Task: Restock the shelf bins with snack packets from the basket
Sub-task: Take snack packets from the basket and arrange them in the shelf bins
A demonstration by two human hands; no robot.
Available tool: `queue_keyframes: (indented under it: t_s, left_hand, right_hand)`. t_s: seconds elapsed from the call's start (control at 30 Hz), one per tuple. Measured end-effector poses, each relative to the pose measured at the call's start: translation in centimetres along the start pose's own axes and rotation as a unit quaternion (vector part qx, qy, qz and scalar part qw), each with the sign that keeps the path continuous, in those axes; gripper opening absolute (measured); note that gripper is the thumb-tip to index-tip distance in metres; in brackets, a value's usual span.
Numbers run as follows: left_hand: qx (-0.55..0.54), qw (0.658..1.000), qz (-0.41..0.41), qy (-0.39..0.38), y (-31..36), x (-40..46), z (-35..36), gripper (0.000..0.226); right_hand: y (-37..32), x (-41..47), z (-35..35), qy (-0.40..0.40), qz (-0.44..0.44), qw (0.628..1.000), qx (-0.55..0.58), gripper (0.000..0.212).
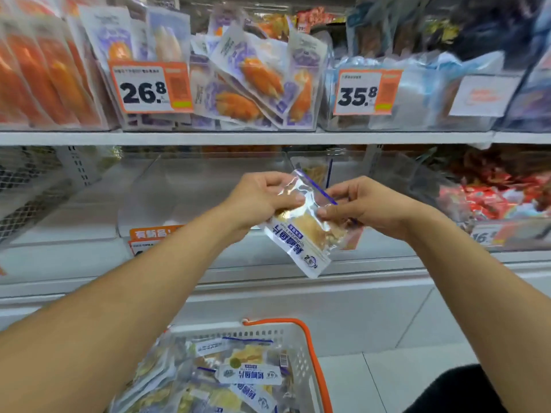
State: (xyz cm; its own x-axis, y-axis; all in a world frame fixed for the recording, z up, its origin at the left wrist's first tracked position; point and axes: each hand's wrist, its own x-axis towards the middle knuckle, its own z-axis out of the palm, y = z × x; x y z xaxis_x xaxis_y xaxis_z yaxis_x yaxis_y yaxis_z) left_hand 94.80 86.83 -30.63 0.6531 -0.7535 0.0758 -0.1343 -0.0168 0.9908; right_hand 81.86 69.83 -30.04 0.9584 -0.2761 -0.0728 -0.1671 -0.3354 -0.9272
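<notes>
Shop: price tags (152,87) on stocked shelf bins (408,120).

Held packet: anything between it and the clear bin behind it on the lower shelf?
Nothing visible. Left hand and right hand pinch the packet in front of the clear bin. The bin looks nearly empty, with one packet at its back right; its front wall must be cleared.

Left price tag (152,87) reads 26.8; right price tag (367,91) reads 35.8.
</notes>
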Motion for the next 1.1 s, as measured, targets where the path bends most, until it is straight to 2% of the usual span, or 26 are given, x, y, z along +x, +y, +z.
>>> queue_keyframes:
  t_s: [0.1, 0.2, 0.27, 0.33, 0.4, 0.43, 0.57, 0.67, 0.8, 0.9, 1.0, 1.1]
  left_hand:
    - [-0.012, 0.997, 0.021, 0.078, 1.1, 3.9, 2.8, 0.024]
    - [-0.009, 0.989, -0.007, 0.150, 0.1, 6.1, 3.3, 0.017]
    - [0.004, 0.985, -0.012, 0.170, -1.1, 6.5, 2.7, 0.012]
    - [0.021, 0.984, -0.014, 0.174, -2.4, 6.7, 1.8, 0.012]
    - [0.043, 0.984, -0.016, 0.172, -3.5, 6.8, 0.7, 0.011]
    - [0.051, 0.984, -0.019, 0.167, -3.9, 6.9, 0.4, 0.011]
    - [0.078, 0.987, -0.023, 0.135, -4.9, 6.8, -0.3, 0.014]
    - [0.087, 0.989, -0.013, 0.122, -5.0, 6.5, -0.6, 0.021]
    - [0.088, 0.989, -0.012, 0.117, -5.2, 6.1, -0.9, 0.024]
    - [0.086, 0.990, -0.009, 0.108, -5.3, 5.4, -1.5, 0.020]
    - [0.105, 0.988, 0.009, 0.115, -4.9, 4.3, -2.0, 0.014]
    - [0.152, 0.974, 0.112, 0.124, -4.9, 1.9, -2.9, 0.009]
  right_hand:
    - [2.7, 1.3, -4.5, 0.077, 0.042, 0.993, 0.076, 0.026]
    - [6.0, 3.0, -8.5, 0.192, 0.127, 0.944, 0.237, 0.014]
    - [8.0, 5.1, -10.1, 0.229, 0.169, 0.924, 0.256, 0.007]
    - [9.7, 7.9, -10.9, 0.238, 0.179, 0.941, 0.160, 0.004]
    - [10.7, 10.7, -10.7, 0.236, 0.165, 0.953, 0.093, 0.024]
    - [10.8, 11.8, -10.4, 0.232, 0.160, 0.956, 0.077, 0.028]
    - [11.0, 16.9, -9.5, 0.208, 0.134, 0.968, -0.037, 0.019]
    - [10.9, 20.4, -8.8, 0.233, 0.098, 0.948, -0.193, 0.036]
    - [10.2, 21.7, -7.7, 0.256, 0.108, 0.894, -0.351, 0.050]
    - [9.8, 21.6, -7.5, 0.257, 0.128, 0.881, -0.376, 0.052]
    - [7.7, 19.2, -7.8, 0.263, 0.149, 0.903, -0.305, 0.060]
    - [5.0, 14.4, -7.2, 0.318, 0.074, 0.918, -0.224, 0.061]
